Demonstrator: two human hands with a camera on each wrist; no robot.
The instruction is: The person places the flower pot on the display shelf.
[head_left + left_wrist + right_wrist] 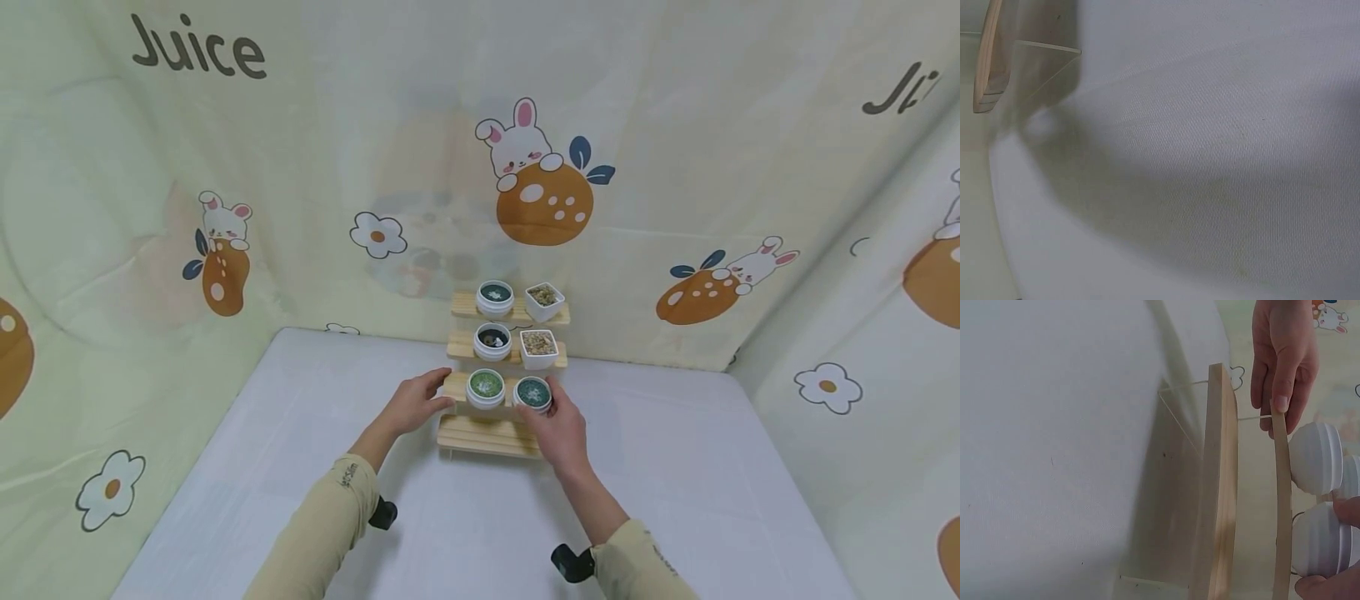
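A wooden tiered stand (487,439) holds small white pots in rows. On its second tier from the bottom, my right hand (561,427) grips a round white pot with teal contents (533,392), thumb and fingers about its sides. Beside that sits a round pot with green contents (486,384). My left hand (412,406) holds the left end of the same tier board (1282,481); its thumb rests on the edge in the right wrist view. The left wrist view shows a board end (991,81) but no hand.
Higher up stand a dark-filled round pot (492,340), a square pot of grains (538,347), another teal round pot (495,297) and another square pot (544,300). A white-covered table (675,500) lies below; a printed curtain (420,125) hangs behind.
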